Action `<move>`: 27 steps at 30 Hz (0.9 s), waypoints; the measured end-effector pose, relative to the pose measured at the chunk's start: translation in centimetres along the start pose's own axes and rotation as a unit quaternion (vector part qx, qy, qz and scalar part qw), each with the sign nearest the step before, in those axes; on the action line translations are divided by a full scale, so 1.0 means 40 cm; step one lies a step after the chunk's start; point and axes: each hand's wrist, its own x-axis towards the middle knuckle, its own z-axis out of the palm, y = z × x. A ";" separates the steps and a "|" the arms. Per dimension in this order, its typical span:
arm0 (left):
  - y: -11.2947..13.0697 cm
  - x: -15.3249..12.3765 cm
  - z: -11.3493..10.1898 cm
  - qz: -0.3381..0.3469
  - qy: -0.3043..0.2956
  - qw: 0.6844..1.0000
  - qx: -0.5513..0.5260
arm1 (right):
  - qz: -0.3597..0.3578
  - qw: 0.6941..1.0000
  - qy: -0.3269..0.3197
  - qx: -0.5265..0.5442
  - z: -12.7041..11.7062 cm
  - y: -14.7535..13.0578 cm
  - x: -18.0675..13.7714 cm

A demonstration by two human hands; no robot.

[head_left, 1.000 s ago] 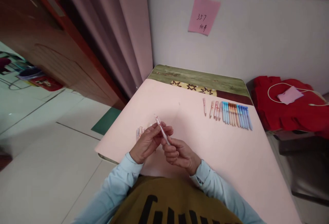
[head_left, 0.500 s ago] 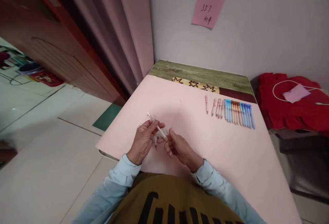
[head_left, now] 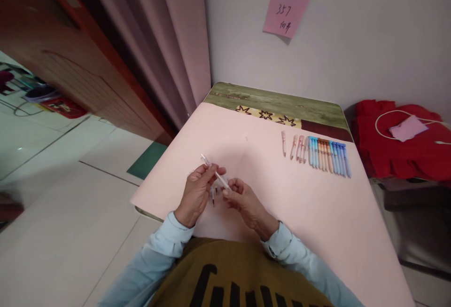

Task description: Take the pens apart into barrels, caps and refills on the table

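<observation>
Clear plastic, pale and thin, the pen (head_left: 215,173) lies slanted between both hands above the near left part of the pink table (head_left: 317,213), its far tip pointing up and to the left. The left hand (head_left: 198,190) has its grip closed on the pen's middle, thumb and fingertips pinched together, palm turned inward, wrist bent up from a light blue sleeve (head_left: 165,246). The right hand (head_left: 243,199) has its grip closed on the pen's near end, fingers curled, knuckles upward, the forearm coming in from the lower right. The two hands almost touch at the pen. Just under them, on the table, lie a few small pen parts (head_left: 213,195), too small to tell apart. Well apart, toward the far right of the table, a row of pens (head_left: 322,155) lies side by side: pinkish ones on the left, then blue, orange and blue again. Beyond it a green strip (head_left: 275,105) of the table shows at the wall, where a pink note (head_left: 287,8) hangs. To the right sits a red cloth (head_left: 398,147) with a white cord on it.
</observation>
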 end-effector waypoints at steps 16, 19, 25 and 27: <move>0.015 0.000 -0.010 0.005 -0.009 1.000 -0.022 | 0.076 0.997 -0.030 -0.006 0.005 0.005 0.001; 0.013 0.001 -0.013 -0.001 -0.003 1.000 -0.021 | 0.038 0.999 -0.019 -0.009 0.003 0.009 0.002; 0.016 0.007 -0.022 0.005 0.018 1.000 -0.019 | 0.029 0.999 -0.014 -0.015 0.005 0.004 -0.001; 0.021 0.011 -0.026 0.004 0.021 1.000 -0.015 | 0.034 0.998 -0.029 -0.039 0.003 0.010 0.001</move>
